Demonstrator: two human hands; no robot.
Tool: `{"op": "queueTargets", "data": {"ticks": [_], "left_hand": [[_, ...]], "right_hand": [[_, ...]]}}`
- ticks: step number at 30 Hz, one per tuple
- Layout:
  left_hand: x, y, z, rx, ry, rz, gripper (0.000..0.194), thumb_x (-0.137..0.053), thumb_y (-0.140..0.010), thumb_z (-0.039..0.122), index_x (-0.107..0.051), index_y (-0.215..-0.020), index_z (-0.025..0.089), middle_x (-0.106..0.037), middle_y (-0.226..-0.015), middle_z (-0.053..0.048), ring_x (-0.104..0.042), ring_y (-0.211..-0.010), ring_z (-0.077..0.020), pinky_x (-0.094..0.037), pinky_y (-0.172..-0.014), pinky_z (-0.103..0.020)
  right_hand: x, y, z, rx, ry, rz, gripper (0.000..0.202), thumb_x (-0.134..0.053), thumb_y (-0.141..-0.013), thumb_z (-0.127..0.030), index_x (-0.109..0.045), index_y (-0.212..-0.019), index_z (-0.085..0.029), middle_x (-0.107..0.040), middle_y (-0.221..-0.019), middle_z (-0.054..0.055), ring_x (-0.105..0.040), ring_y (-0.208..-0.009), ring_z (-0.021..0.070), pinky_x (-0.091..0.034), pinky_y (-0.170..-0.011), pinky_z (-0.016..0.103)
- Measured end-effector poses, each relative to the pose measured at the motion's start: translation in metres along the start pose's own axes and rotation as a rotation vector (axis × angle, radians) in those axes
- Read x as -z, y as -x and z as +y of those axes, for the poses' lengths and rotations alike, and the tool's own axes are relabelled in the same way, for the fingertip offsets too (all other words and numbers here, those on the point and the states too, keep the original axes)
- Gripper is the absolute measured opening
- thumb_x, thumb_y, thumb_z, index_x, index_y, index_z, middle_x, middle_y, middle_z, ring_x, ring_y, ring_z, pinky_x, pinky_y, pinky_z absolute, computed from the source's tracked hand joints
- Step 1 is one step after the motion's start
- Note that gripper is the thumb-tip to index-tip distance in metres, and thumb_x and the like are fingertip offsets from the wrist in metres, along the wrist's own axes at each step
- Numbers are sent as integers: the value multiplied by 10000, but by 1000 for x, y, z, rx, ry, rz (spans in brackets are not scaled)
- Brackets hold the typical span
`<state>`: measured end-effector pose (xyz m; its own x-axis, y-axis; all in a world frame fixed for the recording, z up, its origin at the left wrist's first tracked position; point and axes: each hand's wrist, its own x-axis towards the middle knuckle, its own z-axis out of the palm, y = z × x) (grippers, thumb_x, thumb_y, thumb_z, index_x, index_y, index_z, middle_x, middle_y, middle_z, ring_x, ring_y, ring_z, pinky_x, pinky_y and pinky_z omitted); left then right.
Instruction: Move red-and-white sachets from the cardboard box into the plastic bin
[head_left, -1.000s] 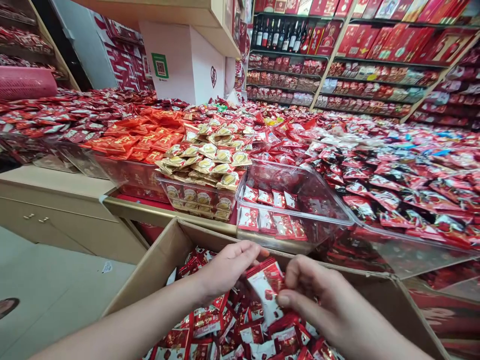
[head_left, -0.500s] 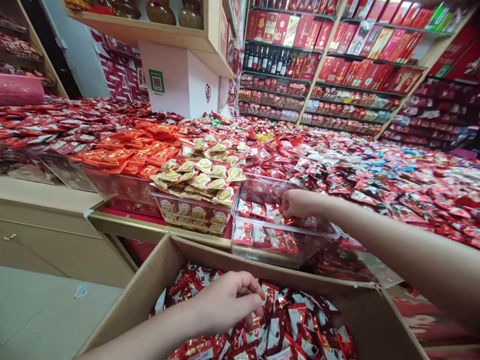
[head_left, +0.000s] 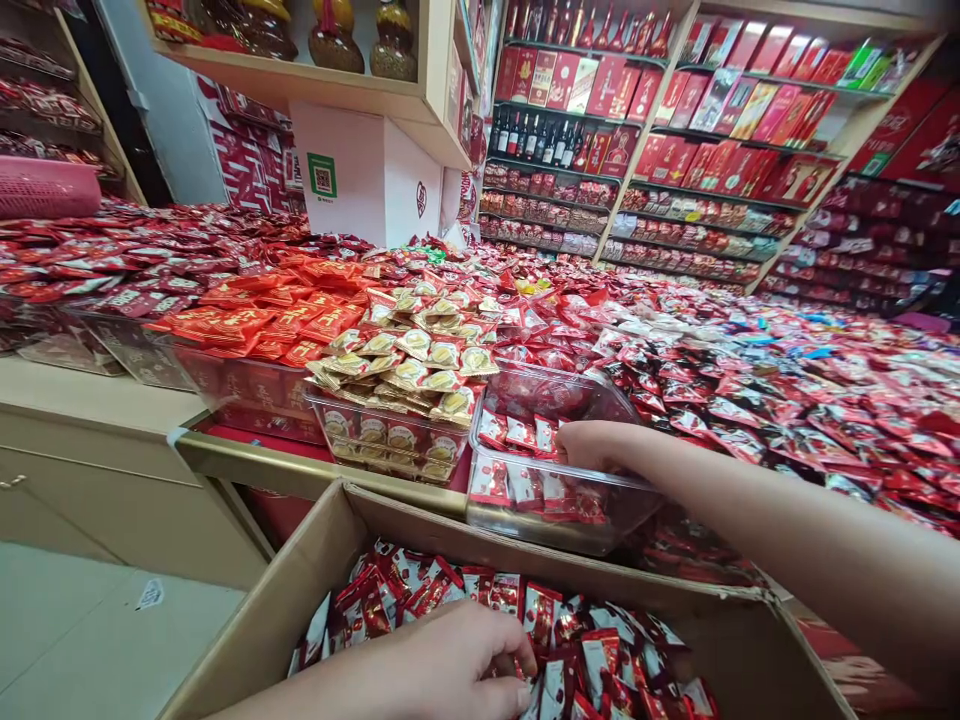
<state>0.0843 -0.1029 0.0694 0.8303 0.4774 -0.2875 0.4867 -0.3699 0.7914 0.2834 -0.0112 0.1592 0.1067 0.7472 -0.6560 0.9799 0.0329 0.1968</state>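
My left hand (head_left: 472, 655) reaches down into a cardboard box (head_left: 285, 580) heaped with red-and-white candy packets (head_left: 600, 655). Its fingers are curled, with thumb and index tips close together among the packets; whatever they hold is hidden. My right hand (head_left: 596, 445) dips into a clear plastic bin (head_left: 622, 515) behind the box. Those fingers are bent down and closed beside a row of matching packets (head_left: 521, 435), and their tips are out of sight. Packets line the bin's front left part, upright in rows.
Left of the bin stands a bin of gold durian-picture packets (head_left: 420, 360), then one of orange-red packets (head_left: 262, 310). Heaped sweets (head_left: 750, 390) spread to the right. A brass-edged counter rail (head_left: 255, 455) runs behind the box. Shelves (head_left: 637, 180) stand beyond.
My left hand has gone lower, nearer the packets in the box. My right hand has shifted slightly left and deeper into the clear bin. The view has tilted up a little.
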Motion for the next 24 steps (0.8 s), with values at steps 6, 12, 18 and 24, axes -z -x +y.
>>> {"op": "queueTargets", "data": {"ticks": [6, 12, 18, 24], "left_hand": [[-3, -1, -10, -21, -96, -21, 241, -486, -738, 318, -620, -932, 269, -665, -814, 0, -570, -669, -163, -393, -546, -219], [-5, -4, -13, -22, -120, -39, 255, -502, -738, 321, -609, -966, 282, -666, -861, -1, -591, -726, -168, -413, -593, -217], [-5, -10, -20, -6, -236, -109, 298, -482, -745, 302, -590, -1021, 270, -670, -890, -31, -597, -740, -184, -409, -590, -231], [-30, -20, -58, 28, -444, -152, 256, -510, -739, 279, -610, -967, 221, -627, -926, -85, -572, -835, -238, -443, -695, -314]], "right_hand": [[6, -1, 2, 65, 35, 136, 169, -519, -812, -257, -567, -915, -132, -606, -891, 37, -581, -761, 145, -484, -671, 326], [13, -9, 1, 405, -15, 252, 480, -664, -634, -342, -541, -1088, -249, -642, -916, 19, -591, -814, 197, -445, -635, 264], [7, -18, -15, 454, 32, 290, 298, -639, -671, -286, -611, -942, -165, -653, -890, 66, -593, -745, 183, -440, -589, 275], [18, -1, -11, 420, 10, 525, 190, -642, -658, -266, -623, -815, -162, -648, -751, 53, -576, -675, 172, -412, -561, 265]]}}
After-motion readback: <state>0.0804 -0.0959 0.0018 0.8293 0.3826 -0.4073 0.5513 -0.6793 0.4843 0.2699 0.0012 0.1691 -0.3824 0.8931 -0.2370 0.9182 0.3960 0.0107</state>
